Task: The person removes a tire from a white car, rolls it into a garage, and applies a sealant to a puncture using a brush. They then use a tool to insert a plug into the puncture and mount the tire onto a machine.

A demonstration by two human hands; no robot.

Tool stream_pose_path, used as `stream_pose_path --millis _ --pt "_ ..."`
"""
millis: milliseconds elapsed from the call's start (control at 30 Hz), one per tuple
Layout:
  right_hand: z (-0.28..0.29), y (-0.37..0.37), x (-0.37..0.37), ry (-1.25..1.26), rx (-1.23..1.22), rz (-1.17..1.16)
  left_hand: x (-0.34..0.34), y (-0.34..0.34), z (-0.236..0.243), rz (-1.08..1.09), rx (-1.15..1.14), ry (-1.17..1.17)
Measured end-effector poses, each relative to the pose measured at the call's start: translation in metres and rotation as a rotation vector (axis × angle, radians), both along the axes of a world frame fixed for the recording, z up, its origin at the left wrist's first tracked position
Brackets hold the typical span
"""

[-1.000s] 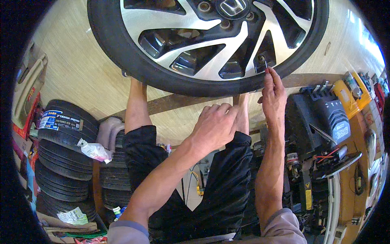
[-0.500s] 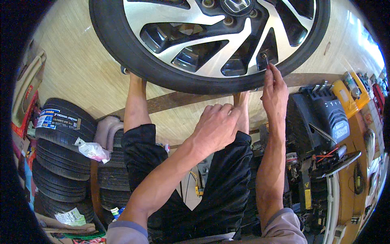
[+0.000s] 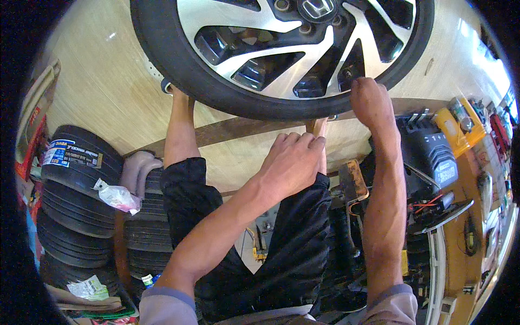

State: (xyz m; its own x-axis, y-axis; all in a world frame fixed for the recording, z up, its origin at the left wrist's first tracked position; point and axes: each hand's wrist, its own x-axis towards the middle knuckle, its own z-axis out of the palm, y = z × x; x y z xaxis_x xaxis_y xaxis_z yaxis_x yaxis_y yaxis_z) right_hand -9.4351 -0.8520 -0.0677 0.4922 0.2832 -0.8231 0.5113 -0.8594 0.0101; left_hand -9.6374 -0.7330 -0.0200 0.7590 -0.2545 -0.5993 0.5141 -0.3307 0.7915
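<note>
A wheel (image 3: pixel 311 57), with a black tyre and a silver-and-black spoked alloy rim, fills the upper middle. My right hand (image 3: pixel 374 100) is at its lower right edge, in front of the tyre. Its fingers are curled closed just below the valve stem (image 3: pixel 349 72), which shows in a dark gap between two spokes. What those fingers pinch is hidden behind the hand. My left hand (image 3: pixel 295 161) hangs above my right knee, apart from the wheel. Its back faces up and its fingers are curled under, so anything inside them cannot be seen.
Stacked black tyres (image 3: pixel 81 179) stand on the left, with a crumpled plastic bag (image 3: pixel 117 196) on them. To the right are a black machine case (image 3: pixel 436 157), a yellow tray (image 3: pixel 460 127) and a worn orange tool (image 3: pixel 353 180). My legs are under the wheel.
My right hand has turned and its fingers have curled in; the thin thing at its fingertips no longer shows. The left hand has barely moved. The view has shifted slightly.
</note>
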Motion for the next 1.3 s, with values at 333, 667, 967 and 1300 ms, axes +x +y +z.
stream_pose_path --millis 333,667,967,1300 --pt "-0.014 -0.001 0.022 0.382 -0.122 -1.938 0.015 0.027 0.007 0.032 0.063 -0.078" --pt "-0.014 -0.002 0.03 0.319 -0.2 -1.727 0.021 0.054 0.008 0.102 0.028 -0.003" --pt "-0.013 0.004 0.015 -0.003 -0.102 0.181 0.026 0.056 0.005 0.226 0.028 -0.042" --pt "-0.023 -0.007 0.04 0.299 -0.329 -1.189 0.033 0.06 0.006 0.229 0.023 -0.069"
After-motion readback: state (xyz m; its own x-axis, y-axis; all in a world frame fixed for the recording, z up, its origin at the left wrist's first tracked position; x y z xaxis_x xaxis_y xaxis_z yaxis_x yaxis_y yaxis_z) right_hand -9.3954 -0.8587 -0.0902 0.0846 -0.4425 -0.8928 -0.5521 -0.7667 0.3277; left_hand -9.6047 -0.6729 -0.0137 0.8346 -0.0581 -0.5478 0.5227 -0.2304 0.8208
